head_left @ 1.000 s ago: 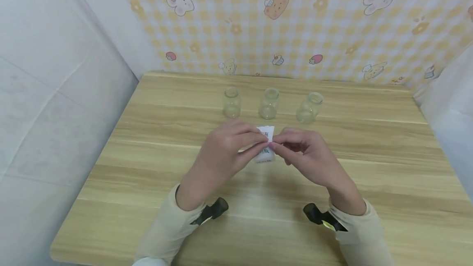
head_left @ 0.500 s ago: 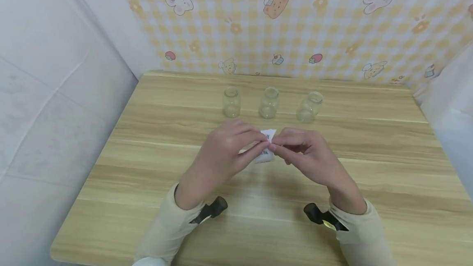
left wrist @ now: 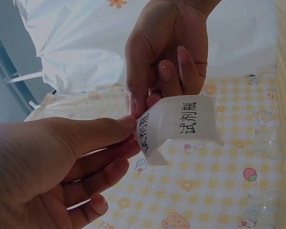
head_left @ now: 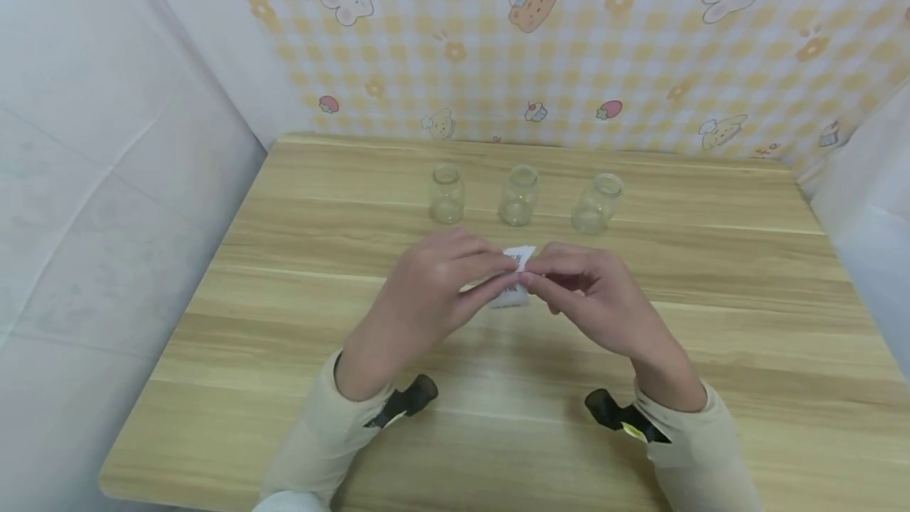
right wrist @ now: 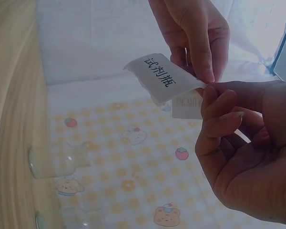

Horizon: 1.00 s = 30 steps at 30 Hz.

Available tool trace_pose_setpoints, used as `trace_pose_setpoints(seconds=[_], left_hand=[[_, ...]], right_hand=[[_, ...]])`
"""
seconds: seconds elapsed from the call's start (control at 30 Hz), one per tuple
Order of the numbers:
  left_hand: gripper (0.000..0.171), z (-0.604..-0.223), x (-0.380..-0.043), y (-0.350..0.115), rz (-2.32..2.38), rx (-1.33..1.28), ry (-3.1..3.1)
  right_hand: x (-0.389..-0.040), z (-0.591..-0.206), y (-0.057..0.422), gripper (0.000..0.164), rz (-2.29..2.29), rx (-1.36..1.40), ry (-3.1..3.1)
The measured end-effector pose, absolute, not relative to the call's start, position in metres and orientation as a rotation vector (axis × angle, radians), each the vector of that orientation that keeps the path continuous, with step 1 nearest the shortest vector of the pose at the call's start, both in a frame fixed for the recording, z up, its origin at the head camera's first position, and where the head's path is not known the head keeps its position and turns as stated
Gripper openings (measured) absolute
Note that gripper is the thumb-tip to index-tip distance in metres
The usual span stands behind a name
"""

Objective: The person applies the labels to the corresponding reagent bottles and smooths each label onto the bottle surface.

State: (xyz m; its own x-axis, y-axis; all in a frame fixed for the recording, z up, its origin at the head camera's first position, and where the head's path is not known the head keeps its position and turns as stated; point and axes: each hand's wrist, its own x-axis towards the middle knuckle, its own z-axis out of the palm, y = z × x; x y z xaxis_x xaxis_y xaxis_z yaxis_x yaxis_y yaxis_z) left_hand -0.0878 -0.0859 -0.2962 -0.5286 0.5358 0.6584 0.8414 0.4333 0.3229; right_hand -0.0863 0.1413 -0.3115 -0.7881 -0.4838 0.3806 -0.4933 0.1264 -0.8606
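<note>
Between the hands, above the table, is a small white paper label strip (head_left: pixel 509 297) printed with black Chinese characters. My left hand (head_left: pixel 426 287) pinches it between thumb and index finger from the left. From the right, my right hand (head_left: pixel 597 299) pinches the same edge, the two sets of fingertips meeting. In the left wrist view the strip (left wrist: pixel 193 119) bends into two printed parts, both reading the same. Seen from the right wrist, one printed part (right wrist: pixel 159 78) sticks out flat and another hangs behind it. The pinched edge is hidden under the fingertips.
Three clear glass jars without lids, left (head_left: pixel 447 200), middle (head_left: pixel 520 200) and right (head_left: pixel 596 208), stand in a row beyond the hands on the wood-grain table (head_left: pixel 284 322). Behind the table hangs a yellow checked cloth (head_left: pixel 455 46). A white sheet (head_left: pixel 107 180) hangs at the left.
The strip's upper part has tilted a little to the right, and its print shows less from above. Both hands stay almost in place, still pinching it. The jars have not moved.
</note>
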Motion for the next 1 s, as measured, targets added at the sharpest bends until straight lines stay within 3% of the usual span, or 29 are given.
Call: trace_pose_setpoints(seconds=[0.43, 1.0], left_hand=[[0.006, -0.2968, -0.0883, -0.0855, -0.864, -1.166, -2.209], [0.003, -0.2971, -0.0908, -0.0864, -0.727, -1.058, -2.277]], right_hand=[[-0.0858, -0.3127, 0.1404, 0.019, 1.805, 1.029, -2.334], [-0.0877, -0.3145, 0.1374, 0.011, 1.858, 0.715, -2.636]])
